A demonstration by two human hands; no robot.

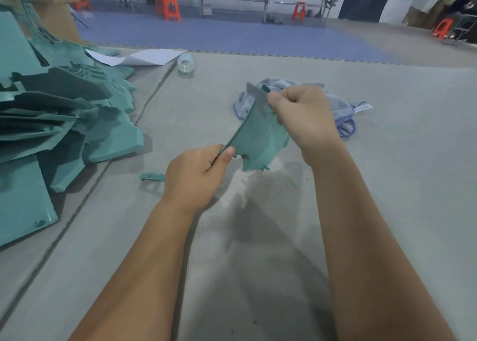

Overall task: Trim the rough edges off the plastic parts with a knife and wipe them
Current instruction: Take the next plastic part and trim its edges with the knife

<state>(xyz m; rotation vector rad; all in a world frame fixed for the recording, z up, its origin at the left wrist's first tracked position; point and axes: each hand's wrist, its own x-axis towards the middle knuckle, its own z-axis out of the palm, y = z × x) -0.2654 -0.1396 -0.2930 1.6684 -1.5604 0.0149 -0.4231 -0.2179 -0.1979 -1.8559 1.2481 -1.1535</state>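
- The left hand (198,175) pinches the near lower corner of a curved, flat teal plastic part (258,136) between thumb and fingers, holding it up off the grey floor mat (258,276).
- The right hand (302,118) is curled closed at the part's far upper end. A flat grey blade-like piece (254,93) stands up just beside its thumb; I take it for the knife, though the handle is hidden in the grip and I cannot tell for sure.
- The blade sits against the part's long curved edge near its top, so my judgement is that trimming of this part is under way, with most of that edge still to run.
- Fine pale dust and small teal shavings (293,183) lie on the mat under the part, and a small teal offcut strip (152,176) lies just left of the left wrist. That suggests some cutting is already done.
- A crumpled light blue cloth (343,118) lies on the mat behind the right hand, in no hand. Wiping of this part looks not yet begun.
- A large heap of teal plastic panels (64,113) is stacked at the left. Whether these are finished or waiting cannot be told from here, so how much of the whole job is left is unclear.
- A clear plastic jar (185,63) on its side and a white sheet (144,56) lie farther back on the mat.
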